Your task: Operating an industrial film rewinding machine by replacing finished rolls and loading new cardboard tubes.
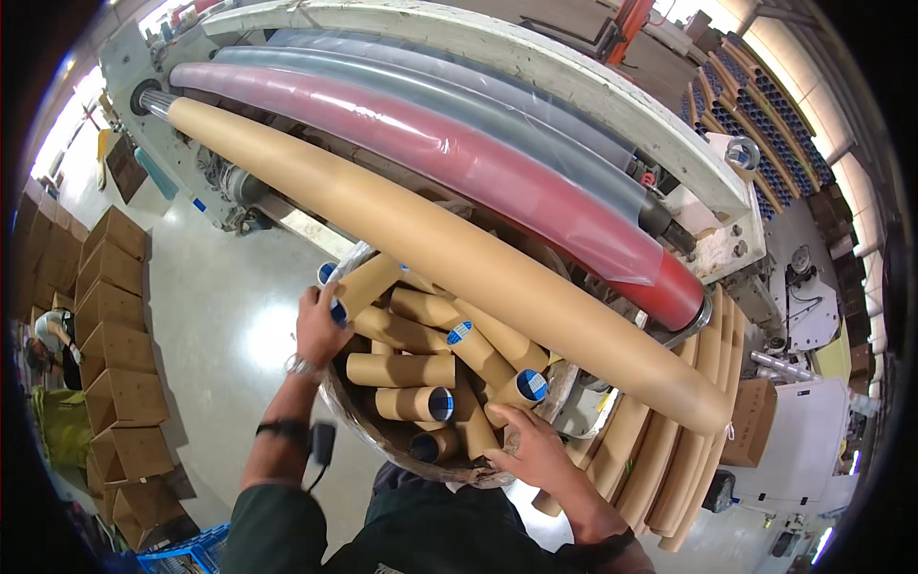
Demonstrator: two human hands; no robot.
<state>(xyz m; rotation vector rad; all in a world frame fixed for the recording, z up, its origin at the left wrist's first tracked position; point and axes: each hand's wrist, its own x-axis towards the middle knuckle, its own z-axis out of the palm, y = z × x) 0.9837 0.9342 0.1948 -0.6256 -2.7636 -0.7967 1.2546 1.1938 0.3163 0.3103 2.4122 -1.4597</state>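
My left hand (321, 330) is closed around a short brown cardboard tube (371, 283) with a blue inner end, at the left side of a round bin. More short cardboard tubes (400, 369) lie in a jumble inside the bin, several with blue ends. Over the bin's near right rim (478, 475), my right hand (540, 448) has its fingers apart. Its fingertips are beside another short tube (512, 390) and seem to touch it; a firm grip does not show.
A long brown roll (430, 239) on the machine's shaft crosses above the bin. Behind it lie a red film-covered roller (459, 158) and a grey one (430, 110). Long brown tubes (660, 459) are stacked right; cardboard boxes (122, 368) line the left. Another person (59, 335) bends there.
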